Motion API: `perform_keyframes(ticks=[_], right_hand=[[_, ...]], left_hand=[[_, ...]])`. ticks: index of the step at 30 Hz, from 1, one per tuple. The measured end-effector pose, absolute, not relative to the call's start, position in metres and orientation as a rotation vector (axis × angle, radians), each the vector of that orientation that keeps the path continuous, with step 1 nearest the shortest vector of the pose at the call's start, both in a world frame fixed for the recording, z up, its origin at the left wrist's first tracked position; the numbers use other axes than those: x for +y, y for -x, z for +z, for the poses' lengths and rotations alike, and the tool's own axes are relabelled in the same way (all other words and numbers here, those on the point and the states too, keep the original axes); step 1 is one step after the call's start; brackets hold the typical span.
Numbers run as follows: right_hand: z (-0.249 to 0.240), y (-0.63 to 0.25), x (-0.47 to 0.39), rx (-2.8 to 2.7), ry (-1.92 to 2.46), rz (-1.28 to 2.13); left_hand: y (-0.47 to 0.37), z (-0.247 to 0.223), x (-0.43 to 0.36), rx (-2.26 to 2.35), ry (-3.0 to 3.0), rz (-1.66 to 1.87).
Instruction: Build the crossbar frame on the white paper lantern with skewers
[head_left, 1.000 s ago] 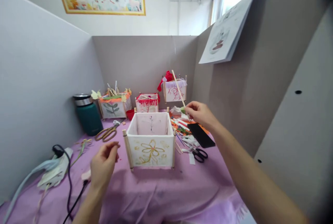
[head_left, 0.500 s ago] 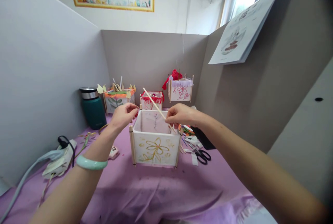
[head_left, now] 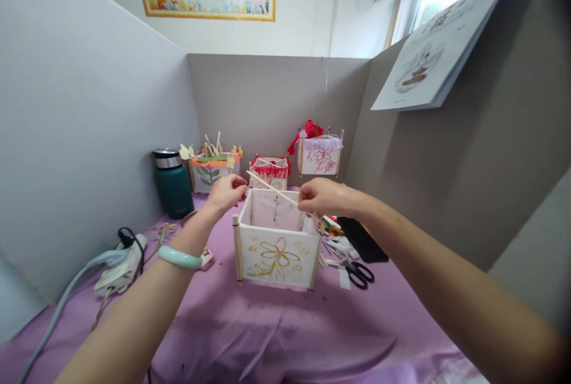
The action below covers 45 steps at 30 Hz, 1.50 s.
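Observation:
A thin wooden stick [head_left: 272, 188] is pinched in my right hand [head_left: 328, 197], over the right side of a white box [head_left: 277, 282]. The stick slants across the box's open top, its far end near the back left corner post. Thin wooden posts stand at the box's corners, and a yellow flower is painted on its front. My left hand [head_left: 225, 192] is closed, thumb and fingers together, beside that back left corner. Whatever its fingertips grip is too small to make out.
Behind stand decorated boxes: one orange-trimmed [head_left: 209, 177], one red-fringed [head_left: 269, 181], one with purple trim [head_left: 320, 159]. A green bottle [head_left: 173, 188] and power strip [head_left: 118, 274] are left. Black-handled scissors [head_left: 360, 275] and a black flat object [head_left: 362, 240] lie right.
My right hand has raised the stick's lower end out of the box, so the stick now lies flatter across the top. The whole view has shifted, with things appearing farther right.

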State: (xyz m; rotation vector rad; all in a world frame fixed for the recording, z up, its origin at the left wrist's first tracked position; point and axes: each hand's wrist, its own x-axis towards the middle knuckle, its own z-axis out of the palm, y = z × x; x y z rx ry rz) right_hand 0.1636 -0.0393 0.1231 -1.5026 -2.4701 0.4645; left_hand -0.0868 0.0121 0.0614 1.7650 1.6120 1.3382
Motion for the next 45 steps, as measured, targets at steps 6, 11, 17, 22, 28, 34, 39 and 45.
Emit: perform_keyframes(ticks=[6, 11, 17, 22, 28, 34, 39, 45], right_hand=[[0.126, -0.19, -0.054, -2.49, 1.508, 0.476], [0.11, -0.209, -0.049, -2.498, 1.429, 0.665], [0.105, -0.197, -0.042, -2.503, 1.432, 0.626], [0.107, -0.186, -0.041, -2.492, 1.468, 0.585], [0.109, -0.184, -0.042, -2.497, 1.51, 0.577], [0.111, -0.179, -0.043, -2.489, 1.544, 0.534], [0.108, -0.18, -0.041, -2.473, 1.558, 0.545], [0.106, -0.178, -0.039, -2.449, 1.555, 0.581]], left_hand=[[0.086, 0.058, 0.014, 1.644, -1.739, 1.314], [0.081, 0.059, 0.014, 1.595, -1.727, 1.285], [0.076, 0.059, 0.025, 1.517, -1.729, 1.233], [0.076, 0.059, 0.027, 1.485, -1.735, 1.221], [0.075, 0.061, 0.023, 1.499, -1.742, 1.227], [0.074, 0.062, 0.022, 1.507, -1.775, 1.221], [0.075, 0.061, 0.023, 1.526, -1.814, 1.198], [0.077, 0.059, 0.025, 1.605, -1.901, 1.149]])
